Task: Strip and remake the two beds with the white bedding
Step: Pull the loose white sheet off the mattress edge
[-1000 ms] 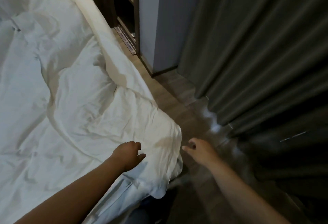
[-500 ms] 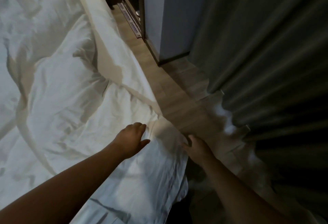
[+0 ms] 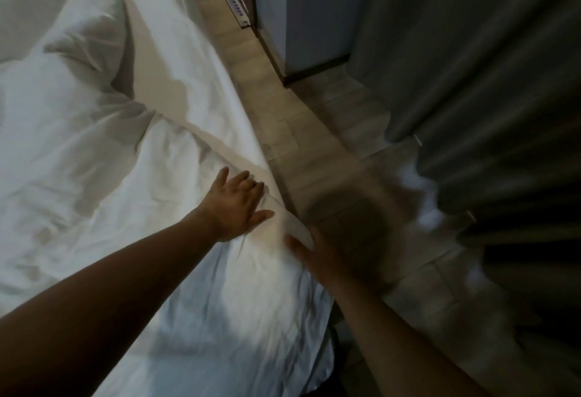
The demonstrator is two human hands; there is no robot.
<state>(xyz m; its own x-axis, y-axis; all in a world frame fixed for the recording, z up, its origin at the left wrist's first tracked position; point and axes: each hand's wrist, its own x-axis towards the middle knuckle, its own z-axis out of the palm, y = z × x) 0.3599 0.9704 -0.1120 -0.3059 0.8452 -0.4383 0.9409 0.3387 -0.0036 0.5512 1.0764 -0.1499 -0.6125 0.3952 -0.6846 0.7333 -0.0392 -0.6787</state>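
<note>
**Head view.** You stand beside a bed, at the edge of the white duvet [image 3: 103,158]. It lies rumpled across the mattress, and its near corner hangs over the side just below your hands.

Your left hand [image 3: 237,208] lies flat on the duvet close to that edge. Its fingers are straight and spread, pressing the cloth and gripping nothing.

Your right hand [image 3: 314,258] is just beside it, at the fold where the duvet turns over the side of the bed. It appears to touch the cloth, but motion blur hides the fingers. Whether it pinches the edge or merely brushes it cannot be told.

The step in hand is judged to be dressing this bed, by smoothing or squaring the duvet along its side. Taking hold to strip it cannot be ruled out.

The next move calls for a firm hold on the edge with the right hand while the left pins the top flat, then a pull toward the corner.

A wooden floor [image 3: 283,126] separates the bed from a dark curtain [image 3: 471,66]. A second bed is not in view.
</note>
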